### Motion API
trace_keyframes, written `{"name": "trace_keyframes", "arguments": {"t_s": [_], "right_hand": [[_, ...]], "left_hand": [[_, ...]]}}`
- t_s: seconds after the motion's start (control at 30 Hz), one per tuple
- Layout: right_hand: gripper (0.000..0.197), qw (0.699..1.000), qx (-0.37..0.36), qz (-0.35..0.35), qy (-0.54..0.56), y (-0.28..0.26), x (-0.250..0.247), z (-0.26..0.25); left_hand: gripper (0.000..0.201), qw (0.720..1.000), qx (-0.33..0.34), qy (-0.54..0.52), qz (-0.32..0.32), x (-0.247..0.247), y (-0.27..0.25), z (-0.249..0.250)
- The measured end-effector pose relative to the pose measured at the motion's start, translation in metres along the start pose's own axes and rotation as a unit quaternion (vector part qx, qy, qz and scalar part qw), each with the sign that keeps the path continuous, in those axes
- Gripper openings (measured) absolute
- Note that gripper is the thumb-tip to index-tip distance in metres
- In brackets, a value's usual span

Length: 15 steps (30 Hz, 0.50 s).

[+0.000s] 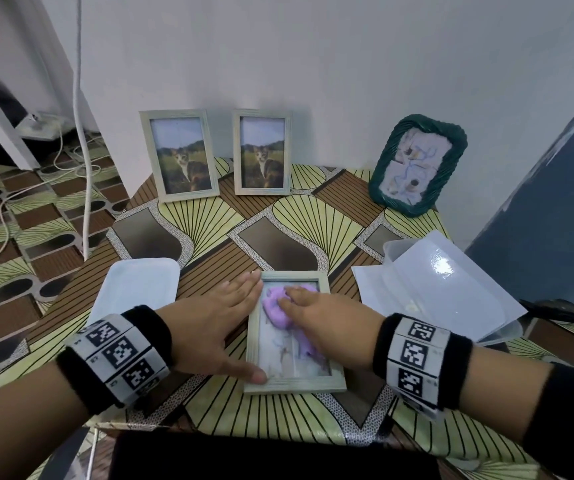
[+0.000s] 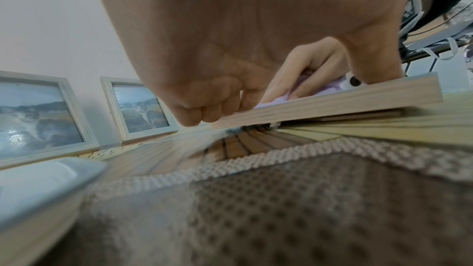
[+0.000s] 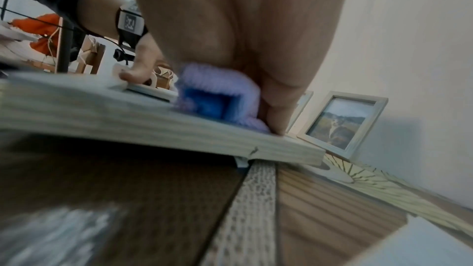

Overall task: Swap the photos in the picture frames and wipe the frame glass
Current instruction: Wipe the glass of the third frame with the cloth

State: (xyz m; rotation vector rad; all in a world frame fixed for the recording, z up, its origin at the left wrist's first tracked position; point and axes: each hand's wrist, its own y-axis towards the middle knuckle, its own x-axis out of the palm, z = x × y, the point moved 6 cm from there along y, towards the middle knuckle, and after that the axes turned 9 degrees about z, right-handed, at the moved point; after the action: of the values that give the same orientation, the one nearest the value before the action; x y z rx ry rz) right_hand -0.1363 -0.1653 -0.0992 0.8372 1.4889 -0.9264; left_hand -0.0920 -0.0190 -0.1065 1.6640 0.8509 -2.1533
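Note:
A pale wooden frame (image 1: 256,341) lies flat, glass up, near the table's front edge. My right hand (image 1: 316,317) lies flat on a lilac cloth (image 1: 276,306) and presses it onto the glass. In the right wrist view the cloth (image 3: 217,96) is bunched under the palm (image 3: 243,37) on the frame (image 3: 128,122). My left hand (image 1: 223,320) rests along the frame's left side, fingers straight and thumb on the near left corner. The photo under the glass is pale and partly covered. Two matching frames (image 1: 183,154) (image 1: 263,152) with the same cat photo stand against the wall.
A dark green frame (image 1: 417,164) leans against the wall at the back right. At the left sits a white tray (image 1: 136,289). A clear plastic container with glossy sheets (image 1: 444,289) lies right of the flat frame. Cables run over the floor on the left.

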Motion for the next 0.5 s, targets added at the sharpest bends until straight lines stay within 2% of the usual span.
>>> {"name": "trace_keyframes", "arguments": {"t_s": [0.2, 0.3, 0.5], "right_hand": [[0.089, 1.0, 0.005, -0.012, -0.011, 0.023, -0.001, -0.012], [0.084, 1.0, 0.006, -0.007, 0.027, 0.02, 0.004, -0.016], [0.076, 0.995, -0.066, 0.003, 0.075, -0.011, 0.01, -0.021]], "left_hand": [[0.126, 1.0, 0.007, 0.006, -0.016, -0.001, -0.002, 0.002], [0.122, 1.0, 0.005, 0.005, -0.014, -0.001, -0.003, 0.003], [0.124, 1.0, -0.002, 0.024, -0.008, -0.001, -0.003, 0.004]]}}
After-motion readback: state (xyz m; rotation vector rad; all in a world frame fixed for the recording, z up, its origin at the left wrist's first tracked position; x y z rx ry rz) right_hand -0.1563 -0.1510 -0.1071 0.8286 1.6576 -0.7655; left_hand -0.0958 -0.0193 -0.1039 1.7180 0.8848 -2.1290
